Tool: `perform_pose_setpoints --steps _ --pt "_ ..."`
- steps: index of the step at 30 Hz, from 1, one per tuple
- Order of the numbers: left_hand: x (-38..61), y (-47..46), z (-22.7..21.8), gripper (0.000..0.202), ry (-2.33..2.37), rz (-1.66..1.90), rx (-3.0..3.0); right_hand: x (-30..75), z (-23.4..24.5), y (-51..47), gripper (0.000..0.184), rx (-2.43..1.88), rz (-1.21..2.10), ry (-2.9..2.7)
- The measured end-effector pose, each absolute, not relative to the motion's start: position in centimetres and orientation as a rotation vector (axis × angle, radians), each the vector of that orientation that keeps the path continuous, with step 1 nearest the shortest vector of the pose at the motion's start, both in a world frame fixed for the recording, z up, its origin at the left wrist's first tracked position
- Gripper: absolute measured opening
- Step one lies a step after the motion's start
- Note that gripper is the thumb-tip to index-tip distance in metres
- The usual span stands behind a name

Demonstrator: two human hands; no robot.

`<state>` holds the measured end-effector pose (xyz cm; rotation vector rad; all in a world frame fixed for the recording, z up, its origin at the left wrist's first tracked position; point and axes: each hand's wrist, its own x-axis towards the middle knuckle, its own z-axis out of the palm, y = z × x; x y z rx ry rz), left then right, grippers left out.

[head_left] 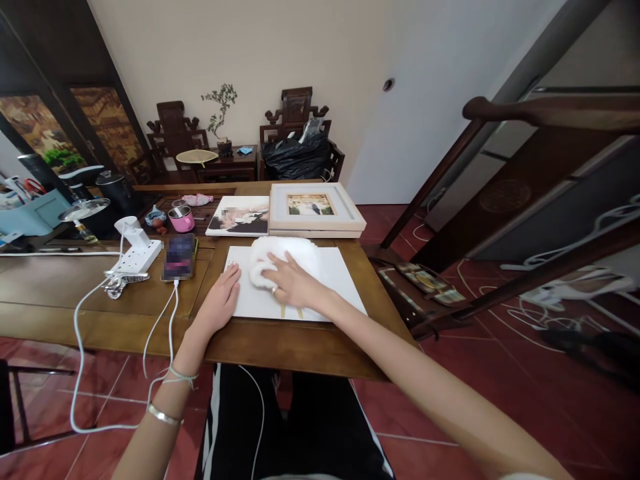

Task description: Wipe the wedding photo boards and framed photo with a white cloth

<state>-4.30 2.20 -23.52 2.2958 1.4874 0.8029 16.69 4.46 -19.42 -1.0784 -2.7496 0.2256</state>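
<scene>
A flat white board lies on the wooden table, with two tan strips showing near its front edge. My right hand presses down on a fluffy white cloth on top of the board, its fingers spread and sunk into the pile. The cloth hides part of the board's middle and back edge. My left hand rests flat at the board's left edge, fingers stretched out and holding nothing.
Behind the board sit a framed photo and a photo panel. To the left are a charging phone, a power strip, a pink cup and trailing white cables. A wooden chair stands right of the table.
</scene>
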Motion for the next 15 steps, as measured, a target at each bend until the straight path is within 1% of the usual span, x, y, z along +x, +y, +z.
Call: perform_pose_setpoints --steps 3,6,12,15 --pt "-4.3 2.2 -23.4 0.047 1.488 0.806 2.292 15.3 -19.5 6.9 0.046 -1.204 0.157 -2.714" --pt "-4.3 2.2 -23.5 0.045 1.488 0.815 2.283 14.3 -19.8 6.7 0.047 -1.272 0.107 -2.689" --pt "-4.3 2.3 -23.6 0.045 1.471 0.833 2.277 14.4 -19.7 -0.5 0.044 -1.121 0.145 -2.819" --pt "-4.3 2.2 -23.6 0.045 1.473 0.828 2.278 14.9 -19.2 -4.2 0.039 -0.981 0.196 -2.876"
